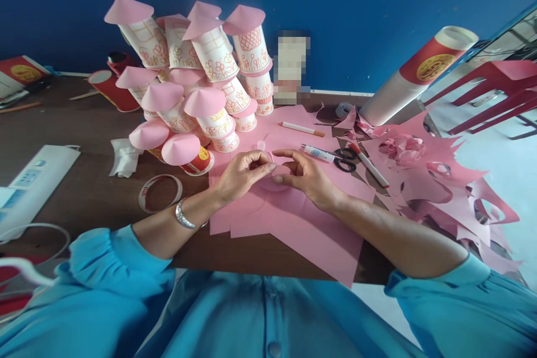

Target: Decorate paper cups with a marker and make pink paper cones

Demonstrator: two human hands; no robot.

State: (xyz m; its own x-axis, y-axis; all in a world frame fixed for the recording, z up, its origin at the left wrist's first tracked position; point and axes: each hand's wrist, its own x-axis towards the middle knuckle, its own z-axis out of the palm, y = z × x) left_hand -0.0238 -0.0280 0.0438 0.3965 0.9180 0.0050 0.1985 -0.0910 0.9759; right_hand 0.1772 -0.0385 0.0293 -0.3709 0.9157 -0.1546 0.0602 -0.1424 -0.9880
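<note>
My left hand (247, 172) pinches the edge of a small pink paper piece (282, 170) between thumb and fingers. Facing it, my right hand (308, 176) curves around the other side of that paper, its index finger raised and its thumb against the lower edge. Part of the paper is hidden by the fingers, so its full shape cannot be made out. Pink sheets (319, 235) lie under both hands. Close to the right hand are a white glue stick (318, 152) and black-handled scissors (346, 160). A small translucent cap (261, 145) sits just beyond my fingers.
Paper cups with pink cone roofs (205, 103) stand stacked at back left. A tall cup stack (394, 95) leans at right beside pink scraps (436, 179). Markers (302, 129) lie on the sheets. A tape roll (160, 192) and a power strip (42, 184) are at left.
</note>
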